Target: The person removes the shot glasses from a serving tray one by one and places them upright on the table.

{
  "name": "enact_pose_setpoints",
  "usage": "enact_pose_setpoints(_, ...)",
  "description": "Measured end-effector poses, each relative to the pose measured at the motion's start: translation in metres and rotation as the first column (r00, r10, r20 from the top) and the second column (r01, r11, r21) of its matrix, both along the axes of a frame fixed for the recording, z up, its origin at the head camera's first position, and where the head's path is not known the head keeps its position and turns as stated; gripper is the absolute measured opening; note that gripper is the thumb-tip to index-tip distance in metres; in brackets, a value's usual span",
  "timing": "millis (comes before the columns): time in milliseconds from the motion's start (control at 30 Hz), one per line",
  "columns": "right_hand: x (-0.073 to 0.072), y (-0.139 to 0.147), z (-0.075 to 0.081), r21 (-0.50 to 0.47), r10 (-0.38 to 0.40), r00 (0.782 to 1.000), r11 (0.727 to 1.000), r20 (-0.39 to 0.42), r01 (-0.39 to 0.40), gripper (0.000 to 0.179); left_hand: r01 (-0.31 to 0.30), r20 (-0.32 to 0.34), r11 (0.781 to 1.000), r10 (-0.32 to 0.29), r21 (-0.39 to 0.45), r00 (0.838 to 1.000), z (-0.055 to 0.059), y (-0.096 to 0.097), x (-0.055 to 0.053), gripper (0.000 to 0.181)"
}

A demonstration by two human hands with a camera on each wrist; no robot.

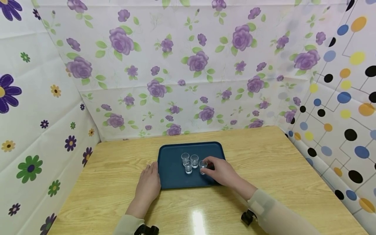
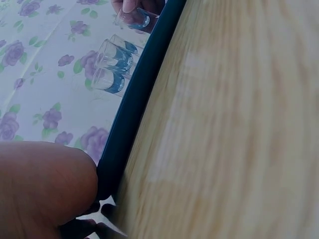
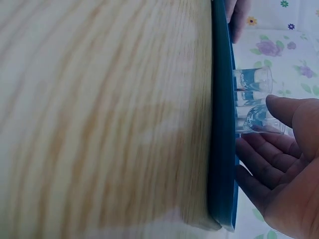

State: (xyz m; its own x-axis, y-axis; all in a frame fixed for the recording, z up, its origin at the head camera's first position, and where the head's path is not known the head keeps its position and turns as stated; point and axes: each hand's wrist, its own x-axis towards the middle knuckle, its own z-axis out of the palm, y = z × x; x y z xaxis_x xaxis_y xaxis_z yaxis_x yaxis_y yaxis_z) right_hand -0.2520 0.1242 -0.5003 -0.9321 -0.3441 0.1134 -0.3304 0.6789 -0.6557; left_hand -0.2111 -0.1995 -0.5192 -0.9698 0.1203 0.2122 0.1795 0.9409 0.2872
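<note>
A dark blue tray point(image 1: 173, 176) lies on the table with several small clear shot glasses standing in it. Three glasses, one of them a shot glass point(image 1: 188, 167) at the front, cluster near the tray's middle. My right hand point(image 1: 220, 171) reaches over the tray's right side and holds another shot glass point(image 1: 203, 164) between thumb and fingers, just right of the cluster. In the right wrist view the thumb point(image 3: 284, 109) lies at that glass's rim. Against the tray's left edge rests my left hand point(image 1: 149, 182), fingers extended.
The light wood table point(image 1: 117, 169) spreads around the tray. Behind it hangs a sheet with purple flowers point(image 1: 198, 62); a flower-print sheet point(image 1: 29, 130) stands left and a dotted sheet point(image 1: 346, 130) right. Both wrists carry small black cameras, such as the right wrist camera point(image 1: 248, 217).
</note>
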Motion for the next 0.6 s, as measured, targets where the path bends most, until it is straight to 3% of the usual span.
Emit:
enact_pose_setpoints(267,0.0,0.014,0.002,-0.009,-0.062,0.998,0.998,0.02,0.062,0.027,0.021,0.012,0.999,-0.021,0.027,1.0,0.0,-0.002,0.002,0.051)
enact_pose_setpoints(600,-0.008,0.045,0.014,0.021,-0.088,0.996,0.996,-0.02,0.088,0.031,0.02,0.01,1.0,-0.021,0.022,1.0,0.001,-0.002,0.002,0.05)
